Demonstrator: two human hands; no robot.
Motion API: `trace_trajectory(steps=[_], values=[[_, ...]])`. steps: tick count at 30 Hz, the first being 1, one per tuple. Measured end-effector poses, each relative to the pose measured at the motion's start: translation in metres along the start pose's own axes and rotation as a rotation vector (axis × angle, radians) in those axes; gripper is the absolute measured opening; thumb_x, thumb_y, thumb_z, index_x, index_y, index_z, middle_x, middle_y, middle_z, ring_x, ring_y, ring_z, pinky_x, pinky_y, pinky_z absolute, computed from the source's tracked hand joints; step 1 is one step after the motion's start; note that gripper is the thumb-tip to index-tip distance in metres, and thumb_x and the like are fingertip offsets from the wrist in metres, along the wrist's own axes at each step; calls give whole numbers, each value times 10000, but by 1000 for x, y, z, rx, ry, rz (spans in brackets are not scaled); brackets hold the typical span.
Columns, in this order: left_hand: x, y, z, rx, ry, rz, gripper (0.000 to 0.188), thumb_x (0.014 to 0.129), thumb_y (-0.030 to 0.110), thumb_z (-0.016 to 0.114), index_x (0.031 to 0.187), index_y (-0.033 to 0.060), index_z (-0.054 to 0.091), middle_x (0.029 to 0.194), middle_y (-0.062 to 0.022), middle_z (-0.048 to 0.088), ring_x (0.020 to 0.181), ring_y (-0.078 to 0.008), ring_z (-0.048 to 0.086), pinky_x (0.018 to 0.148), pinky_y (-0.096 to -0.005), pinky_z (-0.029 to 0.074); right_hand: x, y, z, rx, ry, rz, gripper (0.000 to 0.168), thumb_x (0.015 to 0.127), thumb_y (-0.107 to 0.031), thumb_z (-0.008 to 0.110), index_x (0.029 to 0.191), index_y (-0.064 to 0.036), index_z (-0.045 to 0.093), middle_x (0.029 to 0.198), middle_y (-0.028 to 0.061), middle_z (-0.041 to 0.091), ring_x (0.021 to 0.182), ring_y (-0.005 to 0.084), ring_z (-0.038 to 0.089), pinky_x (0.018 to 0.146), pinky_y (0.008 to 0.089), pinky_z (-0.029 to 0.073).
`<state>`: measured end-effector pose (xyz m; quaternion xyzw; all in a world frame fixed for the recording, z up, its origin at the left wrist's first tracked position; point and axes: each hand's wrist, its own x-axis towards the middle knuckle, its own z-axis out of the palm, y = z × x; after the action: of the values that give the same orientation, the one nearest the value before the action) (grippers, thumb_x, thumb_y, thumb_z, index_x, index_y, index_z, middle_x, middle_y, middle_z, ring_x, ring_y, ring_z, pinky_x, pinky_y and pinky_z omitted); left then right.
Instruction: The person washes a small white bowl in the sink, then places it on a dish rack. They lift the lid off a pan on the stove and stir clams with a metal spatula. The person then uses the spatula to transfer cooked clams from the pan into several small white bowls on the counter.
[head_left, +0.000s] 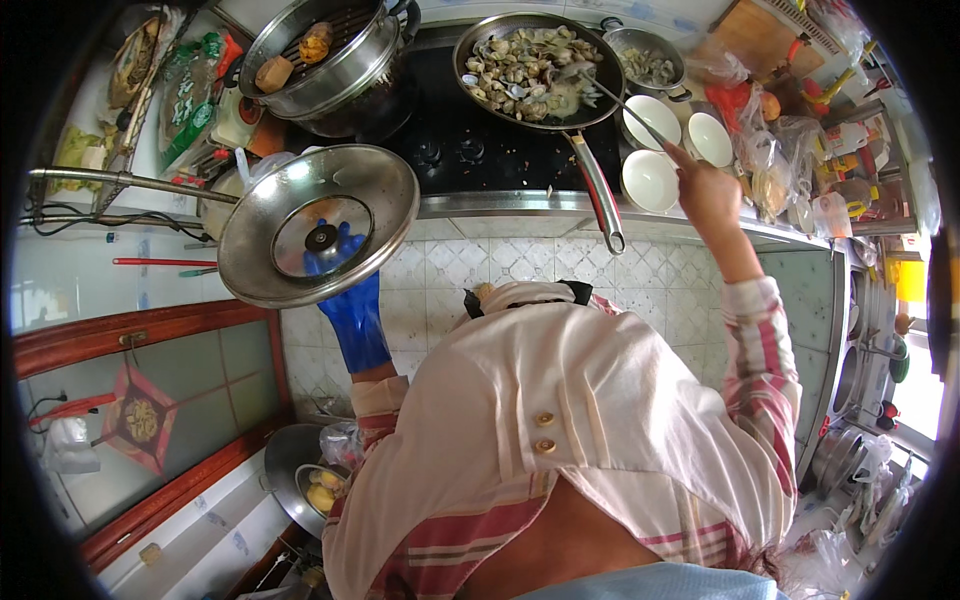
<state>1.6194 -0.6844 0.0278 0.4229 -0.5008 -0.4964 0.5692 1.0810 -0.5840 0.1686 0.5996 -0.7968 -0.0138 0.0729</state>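
My left hand (335, 244), in a blue rubber glove, is behind a metal-rimmed pan lid (394, 187) with a glass centre and black knob; its blue fingers show through the glass. How its fingers grip is partly hidden. My right hand (709, 193), bare, grips the handle of a metal spatula or ladle (634, 112), whose head lies among clams in a frying pan (463, 75). Many clams (517, 67) in shells and some pale liquid fill the pan. Its red and metal handle (596, 187) points towards me over the counter's edge.
A large steamer pot (345, 90) with food on its rack stands left on the black cooktop (510, 165). Right of the frying pan are a smaller pan of clams (649, 64) and white bowls (649, 181). Bags and bottles crowd the right counter. A metal rail (150, 180) is at left.
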Motion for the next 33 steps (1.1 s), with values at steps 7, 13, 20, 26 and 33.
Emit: trace_trajectory(steps=[7, 13, 20, 26, 33], values=[[-4, 0, -16, -540, 49, -198, 329, 976, 320, 507, 1217, 111, 584, 1189, -37, 645, 1122, -207, 565, 983, -370, 421, -1, -5, 47, 488, 191, 110, 421, 869, -184, 642, 1279, -277, 613, 868, 195, 685, 787, 369, 657, 675, 431, 513], [2, 8, -6, -580, 79, -227, 333, 967, 329, 498, 1202, 115, 597, 1216, -39, 632, 1168, -217, 540, 983, -395, 418, 10, -63, 44, 1462, -202, 525, 411, 899, -121, 644, 1308, -114, 605, 629, -37, 475, 525, 53, 409, 451, 241, 317], [-1, 21, 6, -1003, -55, -292, 330, 971, 310, 511, 1216, 103, 589, 1222, -60, 623, 1133, -227, 557, 980, -392, 426, 1, -30, 66, 999, 51, 274, 462, 866, -160, 658, 1324, -175, 591, 768, 154, 672, 671, 246, 637, 645, 362, 493], [-5, 39, 35, -947, 203, -255, 402, 992, 342, 487, 1267, 54, 544, 1165, -110, 633, 1039, -225, 586, 950, -391, 460, 21, -40, 75, 1242, -151, 468, 429, 918, -159, 601, 1344, -144, 555, 678, 88, 592, 530, 182, 523, 477, 324, 418], [-14, 45, 29, -984, 238, -239, 476, 1005, 371, 432, 1352, 48, 480, 1141, -199, 627, 857, -259, 637, 796, -379, 547, 24, -44, 60, 2323, -669, 708, 366, 979, -137, 520, 1341, -136, 468, 667, -48, 412, 449, 1, 285, 343, 142, 199]])
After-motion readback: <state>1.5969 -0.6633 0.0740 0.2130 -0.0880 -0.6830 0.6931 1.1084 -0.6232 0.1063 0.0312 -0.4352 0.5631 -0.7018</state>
